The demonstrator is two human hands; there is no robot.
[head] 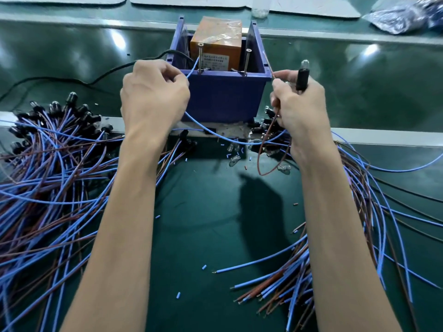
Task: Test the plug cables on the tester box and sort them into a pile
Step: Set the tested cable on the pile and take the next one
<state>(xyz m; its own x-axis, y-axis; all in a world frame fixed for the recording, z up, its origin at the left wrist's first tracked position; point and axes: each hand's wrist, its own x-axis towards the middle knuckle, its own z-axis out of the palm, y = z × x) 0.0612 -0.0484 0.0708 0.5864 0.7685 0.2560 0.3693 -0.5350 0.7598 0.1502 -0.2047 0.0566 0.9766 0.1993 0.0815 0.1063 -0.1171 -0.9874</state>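
Note:
The tester box [223, 97] is a blue plastic bin holding an orange transformer [217, 41], with two upright screws [200, 57] on its front rim. My left hand [153, 94] pinches a blue wire [208, 133], whose end touches the left screw. My right hand [297, 104] grips a black bulb socket [302, 79] with its small glass bulb pointing up, and pinches the brown wire [262, 149] near the box's right corner. A pile of socket cables [52, 164] lies on the left. Another bundle of cables [354, 236] lies on the right.
A black power cord [72, 80] runs left from the box. Loose glass bulbs [235, 160] and wire snippets lie in front of the box on the green belt [203, 224]. A metal rail [383, 138] crosses behind my hands. A plastic bag [407, 15] sits at the far right.

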